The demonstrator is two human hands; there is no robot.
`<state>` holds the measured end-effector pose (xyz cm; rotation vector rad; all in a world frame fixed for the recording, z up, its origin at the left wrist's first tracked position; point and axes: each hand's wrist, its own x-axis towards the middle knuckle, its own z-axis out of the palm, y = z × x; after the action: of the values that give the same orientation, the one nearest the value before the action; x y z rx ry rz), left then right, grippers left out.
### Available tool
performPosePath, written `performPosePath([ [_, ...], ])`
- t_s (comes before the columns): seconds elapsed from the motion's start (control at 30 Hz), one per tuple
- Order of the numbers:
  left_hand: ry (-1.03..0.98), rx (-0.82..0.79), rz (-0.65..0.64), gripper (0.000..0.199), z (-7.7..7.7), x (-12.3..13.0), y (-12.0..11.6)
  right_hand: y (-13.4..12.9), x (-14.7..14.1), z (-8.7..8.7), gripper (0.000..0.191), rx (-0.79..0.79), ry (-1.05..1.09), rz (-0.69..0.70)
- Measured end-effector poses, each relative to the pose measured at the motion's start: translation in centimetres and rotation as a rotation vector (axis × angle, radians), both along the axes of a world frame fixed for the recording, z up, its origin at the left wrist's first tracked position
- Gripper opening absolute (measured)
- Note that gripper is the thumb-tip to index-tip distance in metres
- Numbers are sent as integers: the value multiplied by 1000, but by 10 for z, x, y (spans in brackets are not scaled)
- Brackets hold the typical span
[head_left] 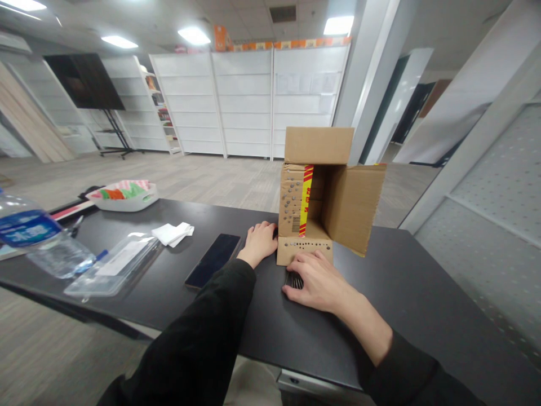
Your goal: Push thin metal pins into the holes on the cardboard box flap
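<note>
We have our right hand clamped around thin metal pieces by the lower flap of an open cardboard carton at the tabletop's far edge. Our left hand meets the carton's left side; we cannot tell whether it grips.

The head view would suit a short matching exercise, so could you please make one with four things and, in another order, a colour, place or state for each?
Things:
1. Box
2. Phone
3. Bottle
4. Right hand

Descriptions:
A. Clear and partly blue
B. At the near side of the box
C. Brown and open
D. Dark and lying flat

Right pairs: 1-C, 2-D, 3-A, 4-B
</note>
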<state>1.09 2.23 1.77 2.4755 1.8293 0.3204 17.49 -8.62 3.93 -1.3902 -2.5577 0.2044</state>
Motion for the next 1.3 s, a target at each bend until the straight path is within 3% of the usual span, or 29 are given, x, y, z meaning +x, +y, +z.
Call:
performPosePath([
  [0.4, -7, -4, -2, 32, 0, 0, 0, -2, -6, 1, 29, 51, -50, -5],
  [0.8, -4, -10, 1, 33, 0, 0, 0, -1, -6, 5, 24, 43, 39, 54],
  [1.3, -13, 1, 1, 34, 1, 1, -2, 8, 2, -2, 30, 86, 369, 20],
])
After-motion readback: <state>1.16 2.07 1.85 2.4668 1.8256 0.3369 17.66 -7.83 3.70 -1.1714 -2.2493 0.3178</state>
